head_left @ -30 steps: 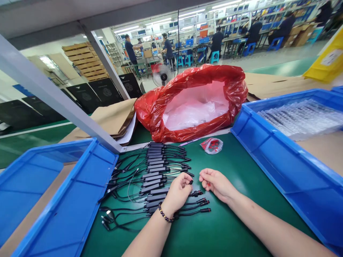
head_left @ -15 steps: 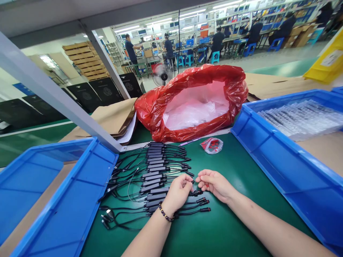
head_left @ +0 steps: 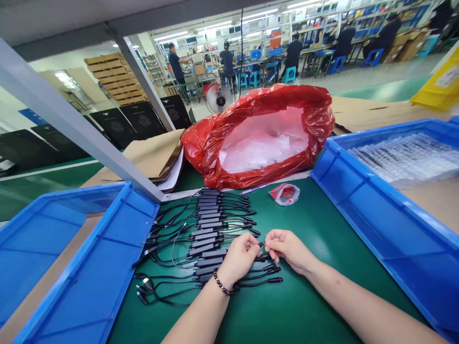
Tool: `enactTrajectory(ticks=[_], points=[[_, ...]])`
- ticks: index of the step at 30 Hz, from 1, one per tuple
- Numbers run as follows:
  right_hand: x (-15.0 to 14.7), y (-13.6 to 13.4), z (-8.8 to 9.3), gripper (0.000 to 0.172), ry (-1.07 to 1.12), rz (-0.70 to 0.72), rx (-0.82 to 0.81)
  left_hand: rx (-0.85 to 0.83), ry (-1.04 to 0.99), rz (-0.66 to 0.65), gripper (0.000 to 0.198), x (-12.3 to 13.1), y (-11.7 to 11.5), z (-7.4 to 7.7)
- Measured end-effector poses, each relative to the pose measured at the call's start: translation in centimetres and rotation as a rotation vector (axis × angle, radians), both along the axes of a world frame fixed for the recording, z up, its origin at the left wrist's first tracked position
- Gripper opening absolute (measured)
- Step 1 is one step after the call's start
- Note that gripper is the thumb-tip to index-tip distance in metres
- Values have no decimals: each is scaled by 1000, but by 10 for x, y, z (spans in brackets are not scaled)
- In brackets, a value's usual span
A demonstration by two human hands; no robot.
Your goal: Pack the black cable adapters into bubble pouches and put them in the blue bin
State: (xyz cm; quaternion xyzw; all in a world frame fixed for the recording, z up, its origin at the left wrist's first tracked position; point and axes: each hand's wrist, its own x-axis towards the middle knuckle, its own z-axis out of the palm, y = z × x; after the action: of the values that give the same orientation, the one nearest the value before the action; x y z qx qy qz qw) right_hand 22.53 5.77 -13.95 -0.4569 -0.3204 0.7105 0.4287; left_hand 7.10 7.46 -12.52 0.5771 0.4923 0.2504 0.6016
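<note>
The right hand [head_left: 289, 250], fingers pinched together (contents unclear), has drawn in just right of the black connector [head_left: 260, 244] the left hand [head_left: 239, 254] grips, so work seems focused there.

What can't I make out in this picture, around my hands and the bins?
All in the head view:
- Whatever the right hand may be pinching: hidden by that hand itself.
- Most of the black connector: covered by the left hand.
- Writing on the label of the yellow bin: blurred.
- The rest of the left blue bin: cut off by the picture's edge.
</note>
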Motion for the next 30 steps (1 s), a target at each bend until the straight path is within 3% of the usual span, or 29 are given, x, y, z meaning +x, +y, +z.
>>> enactTrajectory(ticks=[12,17,21,30], points=[[-4,-4,-2,27,-126,19,142,12,17,-17,3,-1,0,-3],[-6,-5,-2,28,-186,24,174,54,55,-17,18,2,-1,0],[-5,-4,-3,32,-142,77,145,47,69,-33,22,3,-2,2],[-7,-2,-3,26,-121,95,57,-27,-56,-55,10,2,-1,4]])
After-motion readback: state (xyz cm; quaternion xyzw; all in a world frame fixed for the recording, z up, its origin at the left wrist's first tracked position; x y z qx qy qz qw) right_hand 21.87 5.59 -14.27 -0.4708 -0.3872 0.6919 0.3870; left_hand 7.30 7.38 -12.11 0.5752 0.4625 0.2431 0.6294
